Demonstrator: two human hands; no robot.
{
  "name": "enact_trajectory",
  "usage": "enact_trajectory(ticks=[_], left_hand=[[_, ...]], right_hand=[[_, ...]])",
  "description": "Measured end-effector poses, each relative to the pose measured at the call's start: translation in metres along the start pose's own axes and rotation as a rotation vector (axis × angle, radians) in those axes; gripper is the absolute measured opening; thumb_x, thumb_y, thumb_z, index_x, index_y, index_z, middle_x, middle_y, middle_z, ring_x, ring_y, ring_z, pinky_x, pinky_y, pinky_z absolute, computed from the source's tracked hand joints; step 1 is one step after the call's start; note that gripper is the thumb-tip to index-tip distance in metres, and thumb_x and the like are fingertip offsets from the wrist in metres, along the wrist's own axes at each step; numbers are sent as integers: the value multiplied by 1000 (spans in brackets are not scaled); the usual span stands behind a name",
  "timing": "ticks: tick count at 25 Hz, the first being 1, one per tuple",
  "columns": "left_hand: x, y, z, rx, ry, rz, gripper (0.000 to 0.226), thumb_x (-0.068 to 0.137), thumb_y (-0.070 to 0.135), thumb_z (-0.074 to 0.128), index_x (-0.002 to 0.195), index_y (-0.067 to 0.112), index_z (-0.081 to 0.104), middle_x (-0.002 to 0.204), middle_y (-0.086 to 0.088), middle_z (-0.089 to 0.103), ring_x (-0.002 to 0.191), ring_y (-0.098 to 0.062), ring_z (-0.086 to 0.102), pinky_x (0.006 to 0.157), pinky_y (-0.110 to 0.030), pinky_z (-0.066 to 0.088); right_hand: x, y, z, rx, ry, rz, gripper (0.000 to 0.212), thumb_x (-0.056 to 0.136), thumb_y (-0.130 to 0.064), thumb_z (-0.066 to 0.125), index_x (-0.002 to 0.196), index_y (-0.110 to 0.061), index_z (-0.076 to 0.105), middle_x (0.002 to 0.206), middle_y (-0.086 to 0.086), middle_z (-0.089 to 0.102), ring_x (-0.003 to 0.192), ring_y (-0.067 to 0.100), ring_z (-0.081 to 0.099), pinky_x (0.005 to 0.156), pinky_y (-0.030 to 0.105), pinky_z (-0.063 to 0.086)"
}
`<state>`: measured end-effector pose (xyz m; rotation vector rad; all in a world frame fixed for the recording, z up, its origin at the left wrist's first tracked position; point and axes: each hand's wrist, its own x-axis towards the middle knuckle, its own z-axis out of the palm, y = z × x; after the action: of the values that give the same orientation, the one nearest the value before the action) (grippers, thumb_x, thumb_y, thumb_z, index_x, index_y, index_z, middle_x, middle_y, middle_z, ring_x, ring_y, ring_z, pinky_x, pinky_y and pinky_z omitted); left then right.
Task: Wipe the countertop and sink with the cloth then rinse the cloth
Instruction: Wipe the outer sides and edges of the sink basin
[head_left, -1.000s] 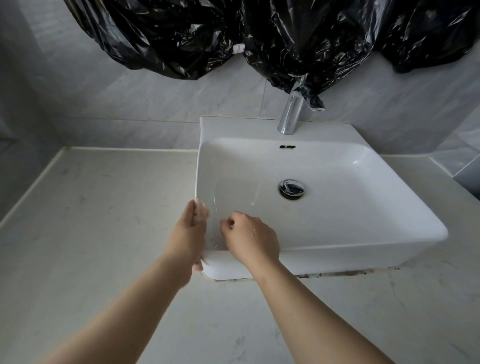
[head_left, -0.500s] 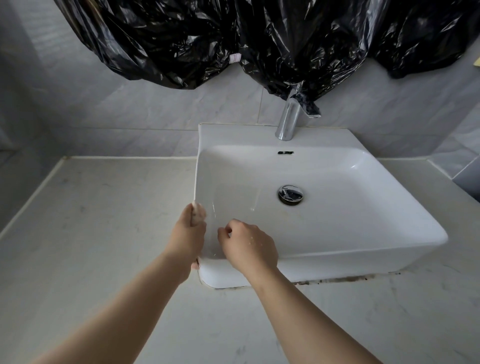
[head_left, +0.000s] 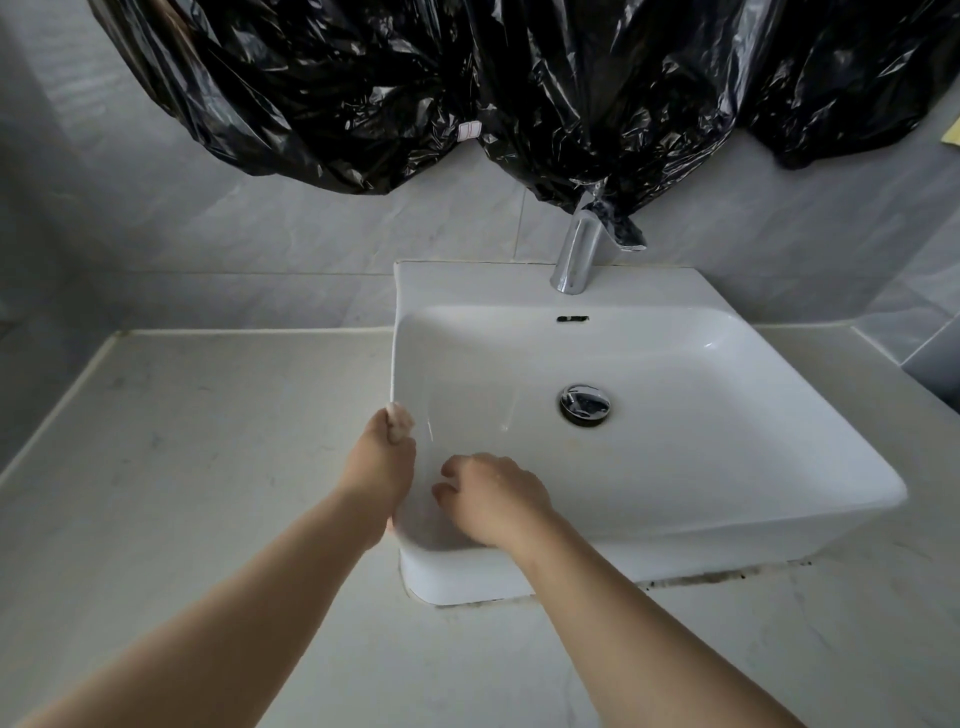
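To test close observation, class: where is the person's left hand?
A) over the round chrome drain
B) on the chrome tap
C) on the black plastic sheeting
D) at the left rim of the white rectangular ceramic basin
D: the left hand, pinching a small whitish wad, is at the left rim of the white rectangular ceramic basin.

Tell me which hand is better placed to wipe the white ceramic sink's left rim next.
Left, probably. The left hand sits at the left rim of the white rectangular ceramic sink, pinching a small pale wad there. The right hand is inside the basin, fingers curled, no cloth visible in it.
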<state>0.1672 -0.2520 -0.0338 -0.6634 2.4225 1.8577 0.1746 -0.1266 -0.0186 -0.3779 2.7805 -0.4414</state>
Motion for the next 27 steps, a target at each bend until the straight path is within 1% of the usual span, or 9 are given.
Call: enact_trajectory(ticks=[2, 3, 6, 7, 14, 16, 20, 24, 27], left_hand=[[22, 10, 1, 0, 6, 5, 26, 85, 5, 37, 100, 19, 52, 103, -14, 60, 90, -31, 58, 84, -42, 50], [28, 12, 2, 7, 9, 7, 25, 86, 6, 37, 102, 19, 51, 104, -14, 61, 87, -29, 57, 81, -41, 51], [23, 5, -3, 7, -56, 24, 24, 89, 8, 38, 105, 21, 50, 92, -9, 59, 74, -26, 54, 53, -28, 44], [17, 2, -5, -4, -86, 20, 24, 90, 10, 39, 107, 22, 50, 91, -7, 59, 76, -27, 55, 51, -27, 42], [80, 23, 5, 58, -6, 12, 24, 88, 9, 37, 105, 18, 50, 107, -17, 59, 94, -34, 59, 85, -40, 48], [93, 26, 6, 66, 7, 13, 26, 88, 9, 37, 106, 21, 50, 110, -16, 59, 91, -30, 57, 86, -40, 48], [59, 11, 3, 88, 4, 63, 23, 89, 9, 38, 103, 23, 48, 99, -9, 59, 84, -27, 55, 75, -33, 45], [71, 11, 7, 65, 43, 40, 25, 89, 9, 37, 106, 22, 49, 104, -10, 58, 90, -29, 55, 80, -35, 45], [112, 28, 11, 162, 69, 9, 32, 90, 12, 37, 118, 13, 51, 113, -16, 59, 100, -35, 58, 86, -39, 48]], right_hand=[[17, 2, 2, -106, -2, -34, 39, 95, -33, 41, 133, -22, 45, 134, 7, 47, 124, 31, 42, 96, 39, 35], [25, 4, 4, -144, -11, -29, 42, 95, -32, 41, 137, -24, 41, 137, 6, 43, 127, 31, 37, 98, 40, 33], [38, 13, 10, -133, -67, 45, 46, 96, -29, 38, 142, -28, 31, 142, 5, 34, 130, 31, 31, 101, 43, 32], [40, 14, 12, -108, -80, 65, 47, 96, -29, 38, 142, -29, 30, 143, 5, 33, 130, 31, 31, 100, 44, 32], [40, 10, 18, -65, -41, 99, 47, 96, -32, 38, 141, -27, 31, 144, 5, 31, 131, 31, 28, 102, 46, 31], [41, 11, 17, -55, -52, 97, 47, 95, -34, 39, 141, -27, 30, 143, 5, 30, 131, 32, 27, 102, 48, 30], [56, 11, 6, -20, -97, 86, 47, 96, -37, 39, 141, -27, 32, 141, 5, 33, 129, 34, 31, 101, 46, 31], [78, 14, -2, -57, -101, -13, 47, 97, -33, 38, 142, -25, 31, 142, 5, 33, 130, 31, 30, 101, 45, 33], [80, 14, 1, -48, -88, -43, 47, 96, -31, 39, 142, -23, 32, 140, 7, 35, 128, 32, 32, 101, 45, 35]])
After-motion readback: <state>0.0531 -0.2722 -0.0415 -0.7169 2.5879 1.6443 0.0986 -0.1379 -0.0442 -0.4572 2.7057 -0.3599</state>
